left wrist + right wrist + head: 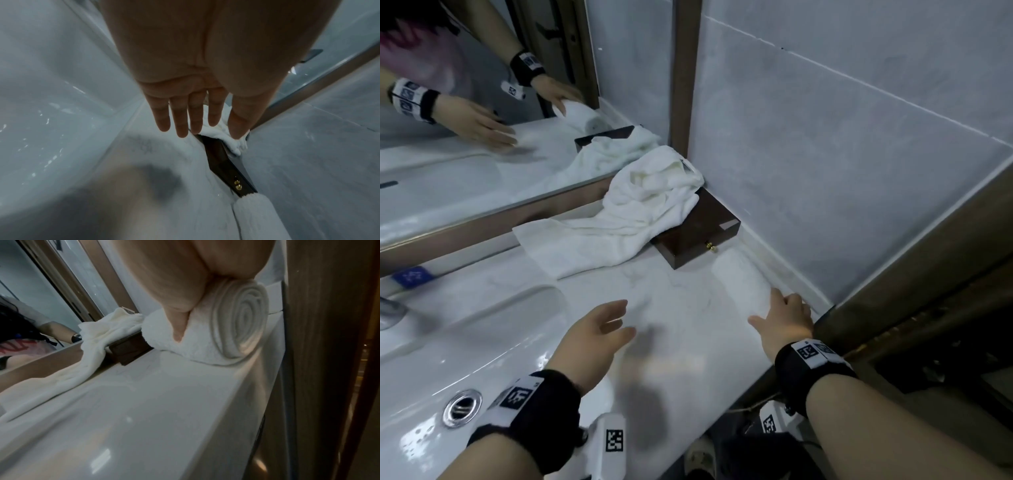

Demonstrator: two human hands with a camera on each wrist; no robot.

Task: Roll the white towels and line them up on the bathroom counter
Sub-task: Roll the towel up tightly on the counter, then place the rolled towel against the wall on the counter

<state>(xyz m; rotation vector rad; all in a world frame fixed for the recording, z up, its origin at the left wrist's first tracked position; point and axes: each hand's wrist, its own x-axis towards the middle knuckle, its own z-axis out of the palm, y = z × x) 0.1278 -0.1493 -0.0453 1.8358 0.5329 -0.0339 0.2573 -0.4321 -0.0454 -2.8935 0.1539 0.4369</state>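
A rolled white towel (741,275) lies on the counter (671,308) along the right wall, its spiral end (242,318) facing me. My right hand (782,310) grips its near end, palm on top and thumb (179,324) down its left side. My left hand (613,322) hovers open above the counter, fingers (180,116) straight, holding nothing. A loose white towel (619,226) sprawls in the back corner, partly draped over a dark wooden box (702,233). The left wrist view shows the same roll (259,216), box (222,164) and loose towel (222,133).
The white sink basin (465,342) with a metal drain (462,407) and a faucet (390,311) lies to the left. A mirror (482,102) runs behind the counter. Grey wall tiles (825,154) and a brown door frame (893,308) close off the right side.
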